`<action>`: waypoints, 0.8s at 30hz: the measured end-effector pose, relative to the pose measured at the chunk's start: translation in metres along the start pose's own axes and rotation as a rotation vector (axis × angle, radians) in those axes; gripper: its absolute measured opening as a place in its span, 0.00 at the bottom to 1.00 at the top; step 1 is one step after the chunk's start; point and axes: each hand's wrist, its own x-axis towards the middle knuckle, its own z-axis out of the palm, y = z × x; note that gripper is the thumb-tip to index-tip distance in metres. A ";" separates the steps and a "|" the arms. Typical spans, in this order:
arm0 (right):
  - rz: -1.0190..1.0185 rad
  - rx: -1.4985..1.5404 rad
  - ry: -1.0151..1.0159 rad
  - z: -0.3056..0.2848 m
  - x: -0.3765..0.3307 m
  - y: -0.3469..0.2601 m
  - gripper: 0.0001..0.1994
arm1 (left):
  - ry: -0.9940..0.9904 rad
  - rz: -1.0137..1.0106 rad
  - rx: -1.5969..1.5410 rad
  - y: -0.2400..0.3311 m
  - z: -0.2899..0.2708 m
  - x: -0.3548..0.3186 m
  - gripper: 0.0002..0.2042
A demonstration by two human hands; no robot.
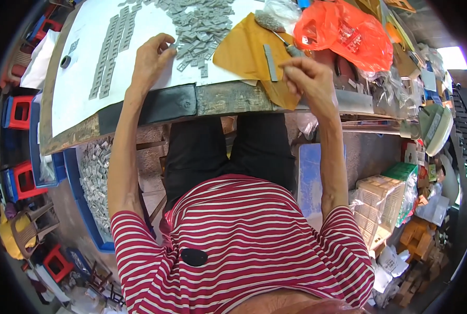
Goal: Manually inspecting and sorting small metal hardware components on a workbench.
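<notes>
The left hand (152, 62) is at the near side of a pile of small flat grey pieces (197, 39); its thumb and forefinger are bent toward each other at the pile's edge, but I cannot tell whether they grip a piece. The pile spreads to the right of that hand and beyond it. To its left, more such pieces lie in long rows (112, 57) on a white sheet (81, 78), with a small black ring (65, 62) farther left.

The right hand (312, 81) has its fingers curled in, thumb and forefinger close together; whether anything is between them cannot be told. Just left of its fingertips, a narrow grey strip (270, 62) lies on a yellow-brown sheet (244, 47). Beyond this hand are a brush (295, 51) and a red plastic bag (343, 31). The near edge of the table (233, 98) runs between the two forearms.
</notes>
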 end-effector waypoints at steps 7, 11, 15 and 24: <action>-0.471 -0.610 0.080 -0.010 0.079 0.047 0.07 | 0.065 -0.135 -0.217 0.021 0.002 -0.015 0.09; -0.632 -0.870 0.046 -0.005 0.088 0.050 0.06 | 0.114 -0.206 -0.390 0.033 -0.005 -0.030 0.10; -0.686 -1.038 -0.049 -0.004 0.091 0.050 0.05 | 0.104 -0.252 -0.538 0.047 -0.013 -0.042 0.08; -0.629 -1.157 -0.269 -0.011 0.105 0.039 0.05 | 0.028 -0.337 -0.861 0.065 -0.013 -0.063 0.06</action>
